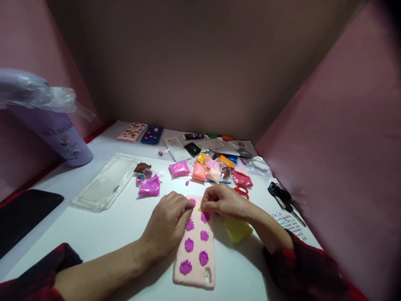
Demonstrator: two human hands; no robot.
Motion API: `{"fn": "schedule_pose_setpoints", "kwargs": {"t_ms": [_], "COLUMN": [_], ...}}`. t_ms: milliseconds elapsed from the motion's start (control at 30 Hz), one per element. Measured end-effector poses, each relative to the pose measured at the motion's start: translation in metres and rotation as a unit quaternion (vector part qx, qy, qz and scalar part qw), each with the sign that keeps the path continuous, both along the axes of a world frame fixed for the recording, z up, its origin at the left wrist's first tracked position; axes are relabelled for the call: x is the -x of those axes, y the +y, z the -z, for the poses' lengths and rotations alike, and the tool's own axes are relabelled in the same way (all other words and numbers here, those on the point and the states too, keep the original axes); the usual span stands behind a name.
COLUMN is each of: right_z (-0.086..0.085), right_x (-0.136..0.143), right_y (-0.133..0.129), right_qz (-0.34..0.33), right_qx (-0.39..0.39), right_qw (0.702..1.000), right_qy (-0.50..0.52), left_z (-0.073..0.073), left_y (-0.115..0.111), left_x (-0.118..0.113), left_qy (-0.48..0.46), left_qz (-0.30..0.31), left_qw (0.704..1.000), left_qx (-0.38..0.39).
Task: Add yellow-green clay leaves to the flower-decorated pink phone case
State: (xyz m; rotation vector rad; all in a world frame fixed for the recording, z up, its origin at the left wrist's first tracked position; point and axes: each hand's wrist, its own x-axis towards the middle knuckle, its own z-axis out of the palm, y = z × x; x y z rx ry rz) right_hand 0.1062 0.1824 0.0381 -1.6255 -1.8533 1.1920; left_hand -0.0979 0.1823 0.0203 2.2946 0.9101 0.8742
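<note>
A phone case covered in pale pink clay (pixel 196 267) lies on the white table, with several magenta clay flowers (pixel 189 245) in two columns and a camera cutout at the near end. My left hand (pixel 171 223) rests along the case's left edge, fingers curled, its fingertips by the upper left flower; what they hold, if anything, is hidden. Over the upper right of the case, my right hand (pixel 224 202) pinches a tiny bit of yellow clay (pixel 199 209). A yellow clay packet (pixel 238 230) lies beneath my right forearm.
Colored clay packets (pixel 179 169), red scissors (pixel 242 192) and a small magenta piece (pixel 187 183) lie beyond the case. A clear case (pixel 105 184), black phone (pixel 28 217) and purple cup (pixel 59 136) are at left. Keys (pixel 285 198) and a gem sheet (pixel 290 225) sit at right.
</note>
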Motion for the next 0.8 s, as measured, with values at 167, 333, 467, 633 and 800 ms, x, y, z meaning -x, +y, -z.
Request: {"fn": "schedule_pose_setpoints", "kwargs": {"t_ms": [167, 333, 467, 633, 800], "right_z": [-0.0030, -0.0025, -0.0002, -0.0022, -0.0091], "right_x": [-0.0002, -0.0005, -0.0006, 0.0012, 0.0068], "right_y": [-0.0006, 0.0005, 0.0002, -0.0015, -0.0058], "right_qz": [-0.006, -0.020, -0.020, -0.016, -0.012], "right_qx": [-0.018, -0.025, -0.036, -0.060, -0.106], "right_qw": [1.000, 0.999, 0.998, 0.995, 0.986], "right_qy": [-0.016, -0.023, -0.039, -0.077, -0.126], "left_z": [-0.0003, -0.0012, -0.0022, -0.0009, 0.0025], "left_y": [-0.0008, -0.0003, -0.0005, -0.0006, 0.0000], "left_x": [0.0002, 0.0002, 0.0003, 0.0014, 0.0003], "left_qy": [-0.003, -0.011, -0.017, -0.019, 0.022], "left_qz": [-0.012, -0.020, -0.024, -0.017, 0.005], "left_qw": [1.000, 0.998, 0.997, 0.997, 1.000], "left_qx": [0.014, 0.058, 0.067, 0.066, 0.005]}}
